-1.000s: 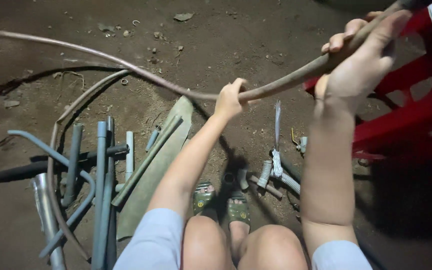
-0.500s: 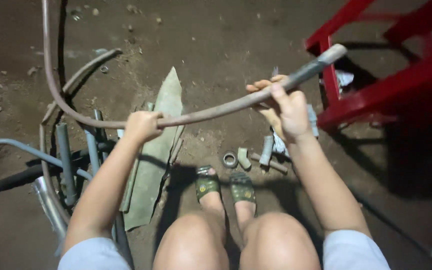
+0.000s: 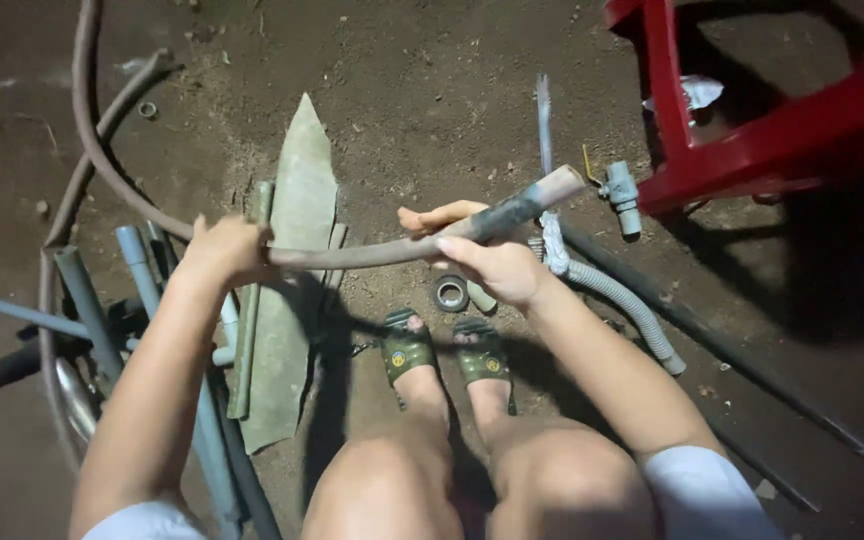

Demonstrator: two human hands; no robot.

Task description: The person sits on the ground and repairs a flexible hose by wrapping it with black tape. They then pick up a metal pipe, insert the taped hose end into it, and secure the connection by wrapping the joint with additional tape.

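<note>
Person seated low over a dirt floor point(image 3: 432, 90), knees and 2 green sandals point(image 3: 442, 350) at bottom centre.

Left hand point(image 3: 224, 248) closed around a long brown hose point(image 3: 352, 255), knuckles up. Right hand point(image 3: 492, 262) gripping the same hose nearer its cut end, thumb laid along it. The hose runs roughly level between the 2 hands, above the ground; its open end point(image 3: 562, 183) points up-right past the right hand. Beyond the left hand it curves away toward the top-left corner of the floor.

Under the hose: a flat, pointed grey-green slab point(image 3: 297, 200) lying on the dirt, just beside the left forearm. Left of it, a heap of grey pipes point(image 3: 102, 310) crossing one another by the left edge.

Just below the right hand, a small dark ring point(image 3: 450, 293) on the ground near the sandals. Right of the hand, a corrugated grey drain hose point(image 3: 622, 300) slanting down-right. A grey valve fitting point(image 3: 620, 195) lies near a red plastic stool point(image 3: 752, 150) at the top-right corner. A thin dark rod point(image 3: 752, 365) runs toward the bottom-right edge.
</note>
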